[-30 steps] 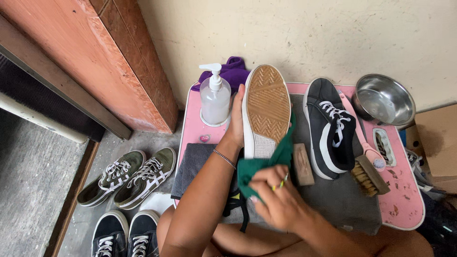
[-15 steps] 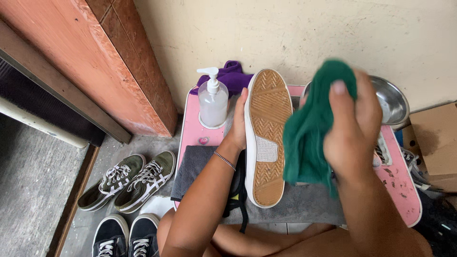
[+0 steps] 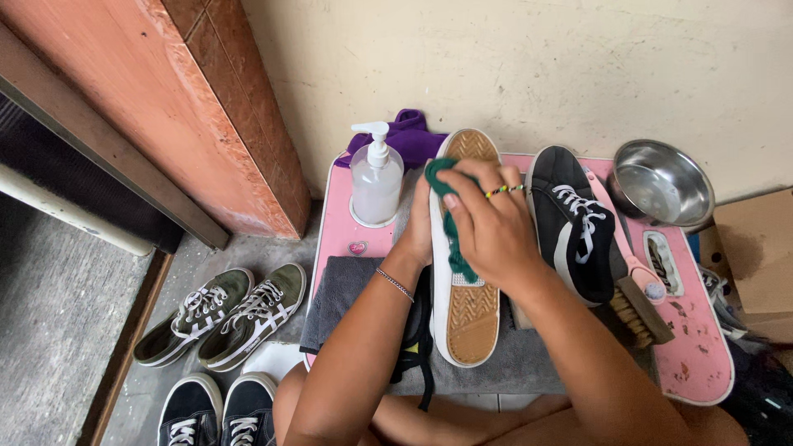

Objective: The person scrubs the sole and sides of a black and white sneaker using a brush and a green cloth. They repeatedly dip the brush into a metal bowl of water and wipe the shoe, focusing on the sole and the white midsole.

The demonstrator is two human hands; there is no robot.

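— Where's the green cloth (image 3: 450, 223) now? A moment ago it was lifted high, off the shoe.

— Back down. The right hand (image 3: 487, 227) has it bunched under the fingers, pressed on the white sidewall of the upturned white-and-tan rubber-soled sneaker (image 3: 462, 264).

— And the other hand?

— The left hand (image 3: 420, 227) is wrapped round the sneaker's far side, steadying it over the grey towel (image 3: 339, 293) on the pink table (image 3: 694, 363).

— So the wiping's on again?

— Looks that way to me. The black sneaker with white laces (image 3: 570, 223), wooden brush (image 3: 640, 301) and clear pump bottle (image 3: 376, 177) sit untouched.
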